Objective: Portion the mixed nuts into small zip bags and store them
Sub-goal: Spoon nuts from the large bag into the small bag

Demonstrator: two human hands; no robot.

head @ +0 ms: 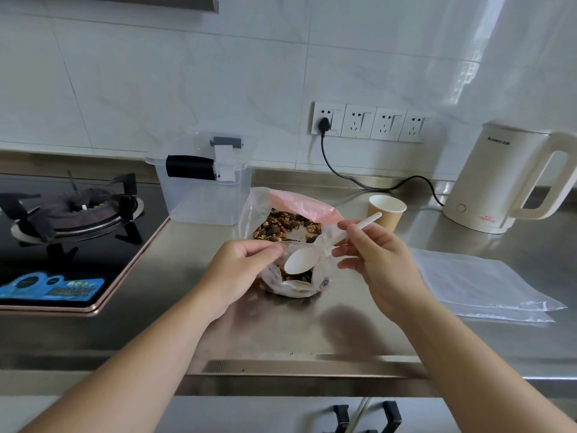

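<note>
A large clear and pink bag (265,204) lies open on the steel counter with mixed nuts (285,228) inside. In front of it stands a small clear zip bag (293,284) that holds some nuts. My left hand (242,270) pinches the small bag's left rim and keeps it open. My right hand (371,264) holds a white plastic spoon (301,260) by its handle. The spoon's bowl is empty and hangs over the mouth of the small bag.
Several empty zip bags (487,285) lie flat at the right. A paper cup (385,212) and a white kettle (505,176) stand behind them. A clear plastic storage box (199,195) sits next to the gas hob (71,214) at the left.
</note>
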